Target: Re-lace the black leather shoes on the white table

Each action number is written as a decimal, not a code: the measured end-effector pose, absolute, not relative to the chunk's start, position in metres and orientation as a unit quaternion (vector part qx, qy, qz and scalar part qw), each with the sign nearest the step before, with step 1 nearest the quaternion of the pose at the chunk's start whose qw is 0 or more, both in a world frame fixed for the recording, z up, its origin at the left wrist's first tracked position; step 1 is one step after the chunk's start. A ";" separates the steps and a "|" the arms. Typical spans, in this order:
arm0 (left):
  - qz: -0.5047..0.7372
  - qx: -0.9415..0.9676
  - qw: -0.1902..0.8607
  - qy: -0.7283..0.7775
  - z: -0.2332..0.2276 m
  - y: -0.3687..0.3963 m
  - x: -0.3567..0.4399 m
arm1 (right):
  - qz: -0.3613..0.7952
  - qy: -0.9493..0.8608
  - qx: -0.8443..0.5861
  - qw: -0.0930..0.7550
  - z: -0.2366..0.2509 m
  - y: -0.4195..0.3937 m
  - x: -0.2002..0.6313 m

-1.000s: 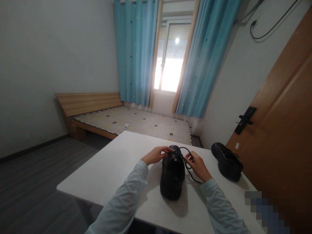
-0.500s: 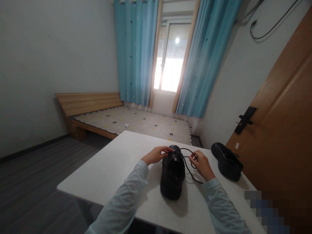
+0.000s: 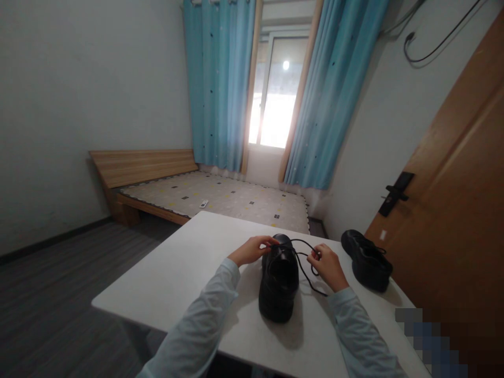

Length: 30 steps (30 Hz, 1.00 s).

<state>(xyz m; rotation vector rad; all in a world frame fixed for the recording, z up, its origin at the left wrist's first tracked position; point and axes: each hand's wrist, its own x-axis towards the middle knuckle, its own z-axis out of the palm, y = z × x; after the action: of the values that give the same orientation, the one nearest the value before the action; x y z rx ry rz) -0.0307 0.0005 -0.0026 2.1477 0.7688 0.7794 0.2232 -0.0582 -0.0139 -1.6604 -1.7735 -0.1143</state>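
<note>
A black shoe (image 3: 279, 286) stands on the white table (image 3: 169, 273), its toe pointing away from me and its heel nearest. At the left side of its lacing is my left hand (image 3: 252, 250), thumb and fingers pinched at the laces; exactly what lies between the fingertips is partly hidden. To the right of the shoe, my right hand (image 3: 327, 266) pinches a black shoelace (image 3: 303, 240) that arcs over from the eyelets. Another stretch of lace hangs down to the table below that hand.
A second black shoe (image 3: 368, 262) rests at the table's right edge, near the wooden door (image 3: 444, 210). Beyond the table is a bed (image 3: 228, 194) with a white remote (image 3: 203, 203) on it. Blue curtains (image 3: 220, 94) flank the window.
My right hand's fingers have shifted slightly on the lace, and the loop beneath them looks smaller. My left hand and the shoe stay in place.
</note>
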 end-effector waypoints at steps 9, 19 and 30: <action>0.302 0.834 0.354 0.297 -0.004 0.002 -0.031 | -0.016 -0.663 -0.663 0.349 -0.018 -0.060 0.229; 0.320 0.827 0.344 0.309 -0.001 -0.001 -0.028 | 0.033 -0.702 -0.582 0.408 -0.004 -0.067 0.213; 0.374 0.818 0.259 0.352 -0.008 0.003 -0.028 | 0.120 -0.776 -0.496 0.370 -0.005 -0.075 0.191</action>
<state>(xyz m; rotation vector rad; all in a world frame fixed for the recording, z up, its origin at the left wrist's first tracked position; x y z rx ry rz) -0.0283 0.0032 -0.0078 2.2175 0.9553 1.0125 0.1915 -0.0751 -0.0048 -1.2731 -1.9905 0.3085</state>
